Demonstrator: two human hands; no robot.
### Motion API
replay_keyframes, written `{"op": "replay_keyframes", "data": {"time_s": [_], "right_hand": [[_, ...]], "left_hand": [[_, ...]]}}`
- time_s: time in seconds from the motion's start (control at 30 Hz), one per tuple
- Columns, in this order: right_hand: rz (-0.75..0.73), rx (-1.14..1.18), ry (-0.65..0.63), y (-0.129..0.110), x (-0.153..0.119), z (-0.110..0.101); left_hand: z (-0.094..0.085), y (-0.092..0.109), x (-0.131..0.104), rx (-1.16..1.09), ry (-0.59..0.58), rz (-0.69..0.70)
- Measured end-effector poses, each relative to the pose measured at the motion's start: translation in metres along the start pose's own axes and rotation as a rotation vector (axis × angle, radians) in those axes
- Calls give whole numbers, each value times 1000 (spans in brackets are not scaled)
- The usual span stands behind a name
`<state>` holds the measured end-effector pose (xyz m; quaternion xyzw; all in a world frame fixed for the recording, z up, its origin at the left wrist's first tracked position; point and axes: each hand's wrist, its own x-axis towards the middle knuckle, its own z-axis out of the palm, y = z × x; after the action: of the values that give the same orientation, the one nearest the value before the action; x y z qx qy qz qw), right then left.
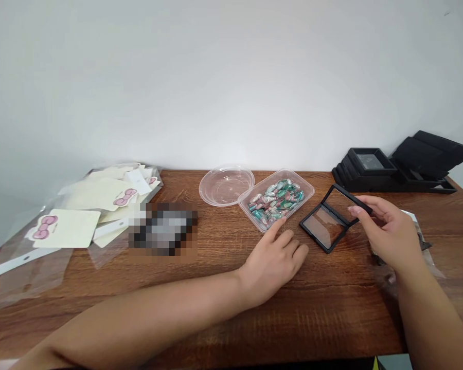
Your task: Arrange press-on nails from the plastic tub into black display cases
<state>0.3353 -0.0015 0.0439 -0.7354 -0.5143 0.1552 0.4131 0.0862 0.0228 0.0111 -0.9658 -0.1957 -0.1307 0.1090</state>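
My right hand (389, 231) pinches the raised half of a hinged black display frame (324, 226) with transparent film windows. The frame stands partly unfolded, its lower half resting on the table. Left of it, a transparent rectangular tub (248, 210) holds many small shiny pieces (280, 198) in green, pink and silver, perhaps candies or beads in wrappers; their kind is hard to make out. My left hand (275, 259) lies low over the table in front of this tub, fingers loosely apart and nothing in them. Its index fingertip is at the tub's near edge; contact is uncertain.
A round transparent plastic lid or dish (227, 187) overlaps the tub's left side. Cream cards with pink bows (67, 228) lie in plastic sleeves at left, near a blurred dark object (164, 229). Black frames (370, 167) are stacked at back right. A plastic bag (434, 262) lies behind my right wrist.
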Motion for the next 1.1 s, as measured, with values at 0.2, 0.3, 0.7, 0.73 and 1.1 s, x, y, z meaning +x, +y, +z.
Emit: {"op": "replay_keyframes", "data": {"time_s": [0.2, 0.3, 0.7, 0.73, 1.1], "right_hand": [[3, 11, 12, 0, -1, -1], [1, 24, 2, 1, -1, 0], [-39, 18, -12, 0, -1, 0], [-36, 12, -8, -1, -1, 0], [-80, -47, -70, 8, -2, -1]], "left_hand": [[2, 2, 2, 31, -17, -23], [1, 1, 2, 25, -13, -15], [-9, -6, 0, -48, 146, 40], [-13, -11, 1, -62, 189, 28], [-19, -71, 8, -42, 154, -350]]}}
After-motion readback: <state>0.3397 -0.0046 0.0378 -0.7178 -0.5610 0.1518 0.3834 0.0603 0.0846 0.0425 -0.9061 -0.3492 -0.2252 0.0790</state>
